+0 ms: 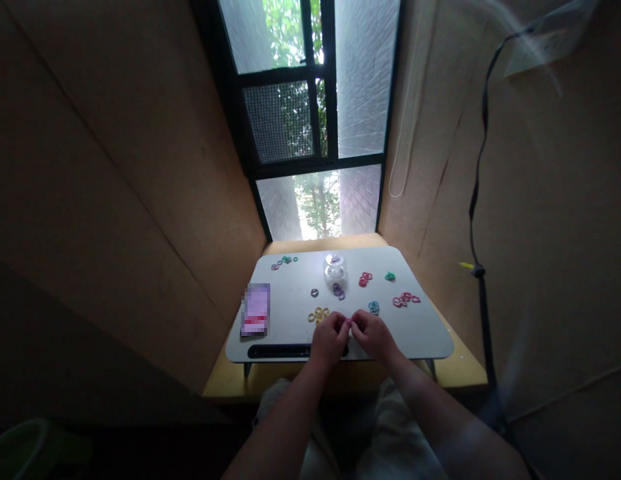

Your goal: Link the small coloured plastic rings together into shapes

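My left hand (331,335) and my right hand (371,335) meet above the front of the white lap table (280,327). Both are closed, fingertips pinching a small pink hair tie (349,323) between them; most of it is hidden by the fingers. Just left of my left hand lie yellow hair ties (319,313), partly covered by it. Blue hair ties (373,307) sit just beyond my right hand. Purple ones (339,291) lie farther back, in front of a clear round container (335,270).
Red hair ties (365,279), pinkish-red ones (406,300) and a green bunch (389,276) lie on the right. Several green ones (286,260) are at the back left. A phone (255,310) rests at the left edge, near a black slot (277,351). A window (317,200) stands behind.
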### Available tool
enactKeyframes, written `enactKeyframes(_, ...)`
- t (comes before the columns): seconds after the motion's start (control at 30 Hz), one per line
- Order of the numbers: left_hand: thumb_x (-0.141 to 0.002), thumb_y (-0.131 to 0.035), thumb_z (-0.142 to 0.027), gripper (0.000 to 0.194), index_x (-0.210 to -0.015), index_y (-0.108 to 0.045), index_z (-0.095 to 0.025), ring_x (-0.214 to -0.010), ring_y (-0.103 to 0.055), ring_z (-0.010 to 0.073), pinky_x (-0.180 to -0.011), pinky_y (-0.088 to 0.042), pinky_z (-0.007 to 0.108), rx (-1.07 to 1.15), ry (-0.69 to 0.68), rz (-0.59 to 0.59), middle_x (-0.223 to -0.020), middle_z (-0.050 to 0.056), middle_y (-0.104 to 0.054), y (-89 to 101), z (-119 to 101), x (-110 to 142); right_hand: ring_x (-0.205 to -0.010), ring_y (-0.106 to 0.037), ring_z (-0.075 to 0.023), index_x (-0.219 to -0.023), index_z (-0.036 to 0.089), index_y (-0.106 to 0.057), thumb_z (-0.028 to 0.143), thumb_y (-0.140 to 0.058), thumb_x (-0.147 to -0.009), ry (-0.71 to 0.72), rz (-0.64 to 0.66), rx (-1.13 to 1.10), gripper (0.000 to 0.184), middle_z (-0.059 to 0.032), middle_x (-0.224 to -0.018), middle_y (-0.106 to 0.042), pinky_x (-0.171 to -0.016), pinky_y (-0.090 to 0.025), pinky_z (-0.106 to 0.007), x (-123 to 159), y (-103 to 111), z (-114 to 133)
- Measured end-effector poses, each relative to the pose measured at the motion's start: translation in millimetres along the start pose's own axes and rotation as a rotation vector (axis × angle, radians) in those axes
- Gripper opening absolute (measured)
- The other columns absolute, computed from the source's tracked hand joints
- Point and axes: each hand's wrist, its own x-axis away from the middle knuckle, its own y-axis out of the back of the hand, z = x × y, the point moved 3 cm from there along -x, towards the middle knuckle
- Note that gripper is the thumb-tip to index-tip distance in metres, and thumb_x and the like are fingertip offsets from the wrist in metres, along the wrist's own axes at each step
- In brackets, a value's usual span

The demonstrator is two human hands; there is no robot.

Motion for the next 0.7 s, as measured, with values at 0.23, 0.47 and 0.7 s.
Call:
enactKeyframes(0.23, -0.085, -0.052, -0.029, 0.011, -0.083, -0.059, -0.020, -0.065, -0.054, 0.0127, -0.062, -0.038, 0.025, 0.002, 0.002, -0.008, -0.071, -0.001, -0.061, 0.3, -1.6, 1.1, -0.056, -0.052, -0.0134, -0.070, 0.021, -0.055, 0.026, -0.052, -0.083, -0.005, 0.007, -0.014, 0.013, 0.0015, -0.061, -0.059, -0.054, -0.037, -0.023, 0.0, -0.1, 0.2)
enactKeyframes(0.47, -0.088, -0.050, -0.034, 0.018, -0.080, -0.058, -0.019, -0.065, -0.054, 0.0133, -0.063, -0.038, 0.026, -0.013, 0.012, 0.000, -0.070, 0.000, -0.060, 1.1, -4.6, 1.8, -0.055, -0.052, -0.0130, -0.070, 0.021, -0.056, 0.026, -0.052, -0.083, -0.008, 0.006, -0.017, 0.015, 0.0017, -0.060, -0.058, -0.054, -0.037, -0.023, 0.1, 0.1, 0.4)
enactKeyframes(0.7, -0.087, -0.050, -0.030, 0.017, -0.077, -0.057, -0.019, -0.073, -0.054, 0.0143, -0.069, -0.040, 0.026, -0.019, -0.040, -0.045, -0.076, 0.001, -0.060, 1.3, -1.2, 0.4, -0.057, -0.052, -0.0139, -0.070, 0.022, -0.055, 0.027, -0.051, -0.083, 0.003, 0.002, 0.001, 0.014, 0.0007, -0.061, -0.059, -0.055, -0.037, -0.023, 0.3, 0.1, 0.7)
